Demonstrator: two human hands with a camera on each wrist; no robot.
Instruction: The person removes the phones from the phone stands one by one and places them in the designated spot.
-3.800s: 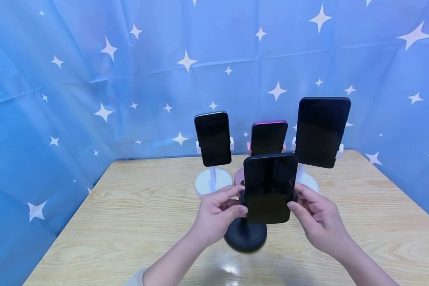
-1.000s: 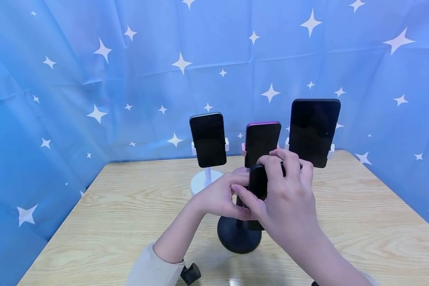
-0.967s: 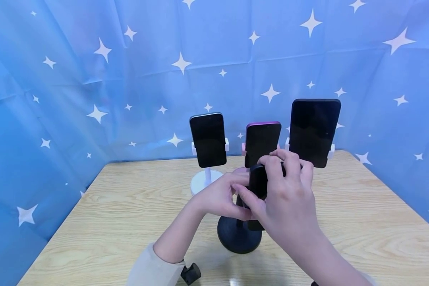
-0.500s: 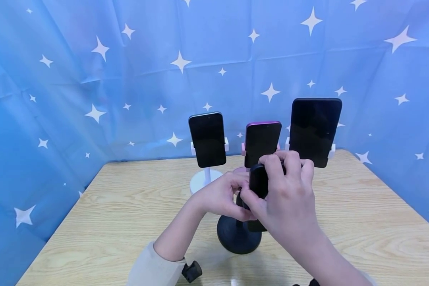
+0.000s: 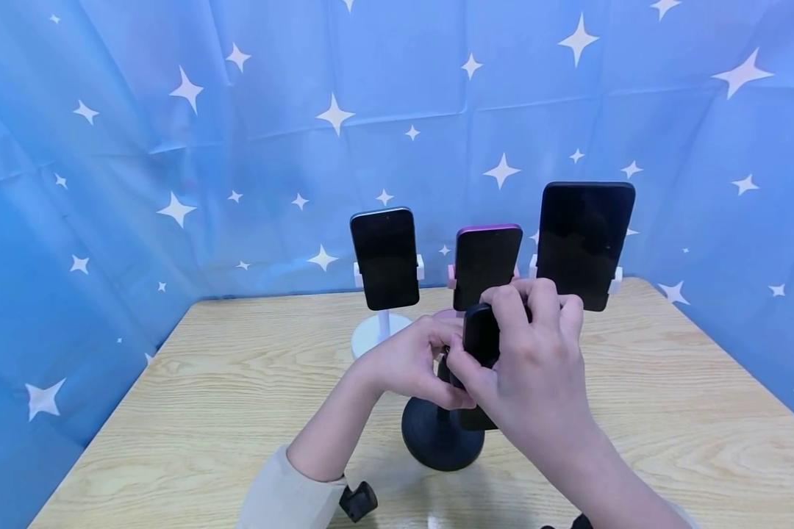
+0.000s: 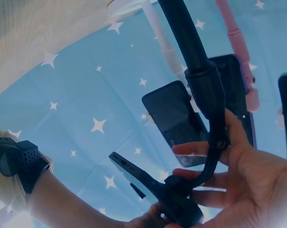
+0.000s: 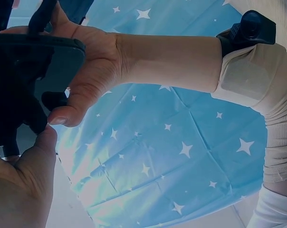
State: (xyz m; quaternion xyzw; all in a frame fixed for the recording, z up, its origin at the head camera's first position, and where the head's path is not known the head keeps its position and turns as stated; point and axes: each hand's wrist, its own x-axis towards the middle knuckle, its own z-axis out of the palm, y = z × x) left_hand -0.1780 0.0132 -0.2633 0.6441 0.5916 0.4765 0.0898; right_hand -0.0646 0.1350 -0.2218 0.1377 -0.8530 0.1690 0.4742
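Note:
In the head view a black phone (image 5: 481,334) sits in the clamp of a black phone stand, whose round base (image 5: 442,435) rests on the table. My left hand (image 5: 410,364) holds the stand at its clamp. In the left wrist view its fingers (image 6: 215,183) curl round behind the bent neck (image 6: 212,159). My right hand (image 5: 536,360) covers much of the screen, its fingers bent over the phone's top edge and its thumb at the left side. The right wrist view has both thumbs close together at the clamp, over the dark screen (image 7: 62,61).
Behind stand three more phones on stands: a blue-edged phone (image 5: 385,261) on a white stand, a pink-edged phone (image 5: 486,264) on a pink stand, and a larger black phone (image 5: 585,242) at right. A starry blue curtain (image 5: 265,147) hangs behind the wooden table (image 5: 238,382).
Since the oldest frame, my right hand has moved from the phone's right side over its front, and the left hand has shifted in. Lately the right thumb slid slightly right, off the left hand.

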